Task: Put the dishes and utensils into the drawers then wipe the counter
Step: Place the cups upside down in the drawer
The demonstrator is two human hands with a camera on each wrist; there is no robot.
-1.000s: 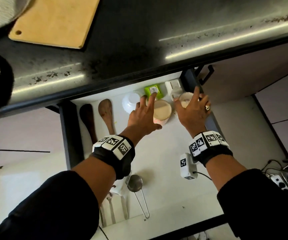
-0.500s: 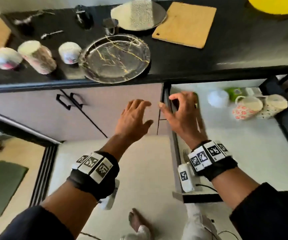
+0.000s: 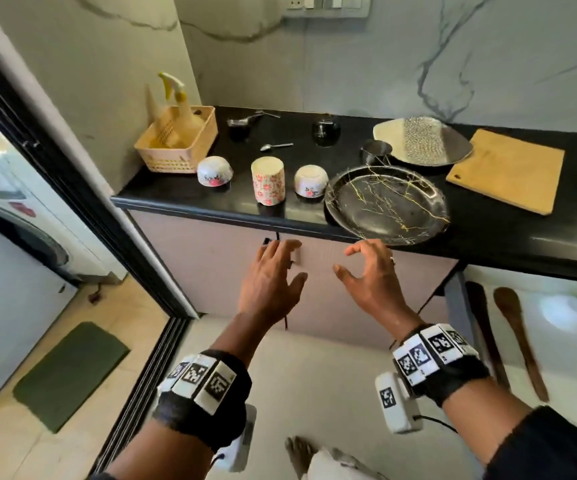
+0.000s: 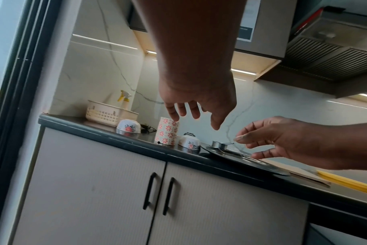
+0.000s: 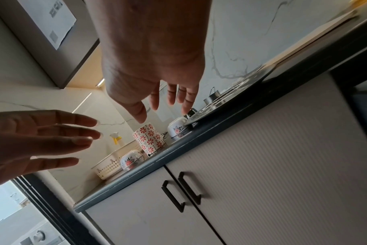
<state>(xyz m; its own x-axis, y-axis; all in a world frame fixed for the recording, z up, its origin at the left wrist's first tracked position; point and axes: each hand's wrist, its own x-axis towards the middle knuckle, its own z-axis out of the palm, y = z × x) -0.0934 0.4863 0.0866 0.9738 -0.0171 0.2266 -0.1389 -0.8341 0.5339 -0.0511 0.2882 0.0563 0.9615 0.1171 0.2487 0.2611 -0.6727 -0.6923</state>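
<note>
On the black counter (image 3: 183, 197) an upturned flowered cup (image 3: 268, 181) stands between two upturned flowered bowls (image 3: 214, 171) (image 3: 310, 181). To their right lies a dark round plate with gold veins (image 3: 387, 204). Both hands hover empty in front of the cabinet doors, below the counter edge. My left hand (image 3: 273, 271) has straight spread fingers; in the left wrist view the left hand (image 4: 196, 106) hangs above the cup (image 4: 167, 131). My right hand (image 3: 366, 271) has loosely bent fingers and holds nothing. The open drawer (image 3: 453, 299) at the right holds two wooden spatulas (image 3: 519, 341).
Further back on the counter are a spoon (image 3: 276, 146), a small steel cup (image 3: 376, 151), a textured silver platter (image 3: 422, 141), a wooden cutting board (image 3: 505, 169) and a beige basket (image 3: 176, 140) with a spray bottle. A dark sliding door frame (image 3: 72, 202) stands left.
Both hands left the cups in the open drawer and moved left and up to the cabinet front under the counter. The view swung from the drawer to the counter's left end.
</note>
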